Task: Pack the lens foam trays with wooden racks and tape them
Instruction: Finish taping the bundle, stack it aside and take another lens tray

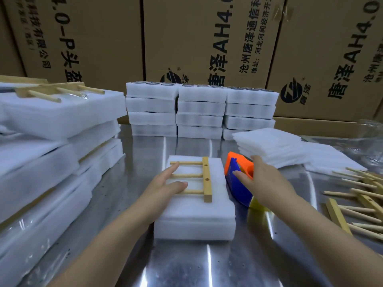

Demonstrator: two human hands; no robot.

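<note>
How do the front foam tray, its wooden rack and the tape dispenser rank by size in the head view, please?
1. foam tray
2. wooden rack and tape dispenser: too alike to rank; the right hand covers part.

Open strip of steel table (pixel 145 154) ahead, foam stacks (pixel 201 112) behind (wrapped piles (pixel 41 152) left), loose racks (pixel 362 199) right

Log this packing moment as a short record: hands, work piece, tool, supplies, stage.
left hand: flat on the wooden rack, fingers straight
wooden rack: lies on the foam tray, pegs pointing left
foam tray: mid metal table, no tape visible
right hand: fingers stretched over the tape dispenser
tape dispenser: orange and blue, beside the tray's right edge
supplies: loose racks far right, foam sheets behind dispenser, filled tray stacks at back
stage: rack placed, taping not begun
</note>
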